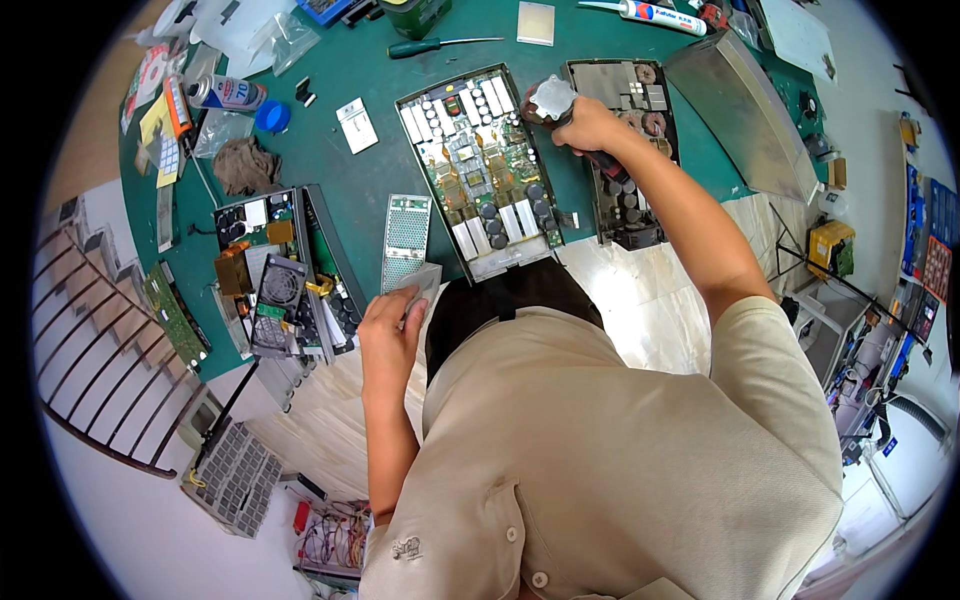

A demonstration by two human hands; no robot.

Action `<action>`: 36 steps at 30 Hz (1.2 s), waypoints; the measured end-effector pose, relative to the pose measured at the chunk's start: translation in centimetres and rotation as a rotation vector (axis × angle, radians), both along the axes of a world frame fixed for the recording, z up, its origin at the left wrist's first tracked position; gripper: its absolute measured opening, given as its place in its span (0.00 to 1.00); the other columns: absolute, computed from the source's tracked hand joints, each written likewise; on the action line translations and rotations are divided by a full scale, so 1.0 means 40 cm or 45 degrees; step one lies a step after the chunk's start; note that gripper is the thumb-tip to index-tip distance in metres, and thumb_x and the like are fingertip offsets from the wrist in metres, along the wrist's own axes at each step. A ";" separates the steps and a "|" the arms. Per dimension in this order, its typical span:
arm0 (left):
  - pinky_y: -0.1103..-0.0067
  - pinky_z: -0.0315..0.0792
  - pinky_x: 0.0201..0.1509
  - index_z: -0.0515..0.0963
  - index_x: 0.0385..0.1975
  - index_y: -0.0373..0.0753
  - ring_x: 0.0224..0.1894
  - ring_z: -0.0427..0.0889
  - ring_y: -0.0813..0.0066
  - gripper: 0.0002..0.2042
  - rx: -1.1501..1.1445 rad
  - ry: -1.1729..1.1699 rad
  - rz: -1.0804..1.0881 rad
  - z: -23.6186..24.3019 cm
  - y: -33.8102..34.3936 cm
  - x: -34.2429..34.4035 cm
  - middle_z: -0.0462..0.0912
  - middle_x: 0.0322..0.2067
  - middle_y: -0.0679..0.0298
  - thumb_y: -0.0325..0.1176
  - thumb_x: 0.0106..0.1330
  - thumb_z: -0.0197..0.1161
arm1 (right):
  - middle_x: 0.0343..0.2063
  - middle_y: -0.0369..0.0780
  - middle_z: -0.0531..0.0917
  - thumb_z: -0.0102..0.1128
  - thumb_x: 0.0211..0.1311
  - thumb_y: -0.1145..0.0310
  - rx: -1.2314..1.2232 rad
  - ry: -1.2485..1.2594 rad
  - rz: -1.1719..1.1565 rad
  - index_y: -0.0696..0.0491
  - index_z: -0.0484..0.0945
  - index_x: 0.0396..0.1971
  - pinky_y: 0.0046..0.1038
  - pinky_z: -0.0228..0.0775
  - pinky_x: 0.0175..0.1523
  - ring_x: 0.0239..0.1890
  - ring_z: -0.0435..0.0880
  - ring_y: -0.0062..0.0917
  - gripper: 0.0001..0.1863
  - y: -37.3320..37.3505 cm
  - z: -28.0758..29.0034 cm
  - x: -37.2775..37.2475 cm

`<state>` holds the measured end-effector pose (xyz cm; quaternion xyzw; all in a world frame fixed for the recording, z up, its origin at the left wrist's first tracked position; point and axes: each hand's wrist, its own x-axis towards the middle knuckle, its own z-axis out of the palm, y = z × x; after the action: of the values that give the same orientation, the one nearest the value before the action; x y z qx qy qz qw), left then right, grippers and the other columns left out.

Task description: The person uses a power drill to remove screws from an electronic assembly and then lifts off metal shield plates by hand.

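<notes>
My right hand grips a dark power tool with a grey top, above the gap between an open housing of circuit boards, capacitors and white bars and a second, darker open housing on the right. My left hand holds a small grey piece at the bench's near edge, beside the lower end of a perforated metal plate. Another opened electronic unit with a fan lies to its left.
The green bench holds a screwdriver, sealant tube, spray can, blue cap, rag and large metal cover. A stair railing stands left, cluttered shelves right.
</notes>
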<state>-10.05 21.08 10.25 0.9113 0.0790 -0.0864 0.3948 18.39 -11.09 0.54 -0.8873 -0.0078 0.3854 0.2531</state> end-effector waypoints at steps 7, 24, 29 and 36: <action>0.65 0.78 0.46 0.85 0.43 0.31 0.41 0.84 0.50 0.10 -0.022 0.035 -0.003 0.003 -0.004 0.008 0.88 0.40 0.50 0.24 0.63 0.71 | 0.17 0.46 0.84 0.70 0.48 0.68 -0.094 -0.087 0.177 0.63 0.82 0.26 0.36 0.79 0.30 0.19 0.86 0.33 0.12 0.042 0.010 0.009; 0.67 0.78 0.41 0.85 0.43 0.30 0.39 0.84 0.52 0.10 -0.012 -0.115 -0.105 0.015 0.012 0.041 0.88 0.39 0.49 0.25 0.63 0.71 | 0.24 0.49 0.88 0.62 0.52 0.69 -0.178 -0.050 0.074 0.63 0.85 0.26 0.38 0.83 0.37 0.27 0.90 0.38 0.11 0.075 0.022 -0.004; 0.67 0.78 0.41 0.85 0.44 0.30 0.40 0.85 0.52 0.10 -0.012 -0.113 -0.080 0.024 0.012 0.037 0.88 0.39 0.49 0.25 0.64 0.71 | 0.24 0.48 0.88 0.63 0.50 0.68 -0.182 -0.032 -0.020 0.62 0.85 0.26 0.37 0.83 0.40 0.28 0.90 0.38 0.11 0.074 0.037 -0.004; 0.67 0.79 0.42 0.85 0.44 0.30 0.40 0.85 0.51 0.10 0.002 -0.110 -0.077 0.034 0.013 0.016 0.88 0.40 0.49 0.25 0.64 0.71 | 0.20 0.45 0.86 0.67 0.47 0.67 -0.152 -0.070 -0.068 0.62 0.83 0.24 0.35 0.81 0.35 0.23 0.88 0.33 0.11 0.050 0.016 -0.018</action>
<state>-9.42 21.59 11.61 0.9164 0.0345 -0.0589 0.3943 17.69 -9.10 1.20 -0.9110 0.0318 0.3539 0.2096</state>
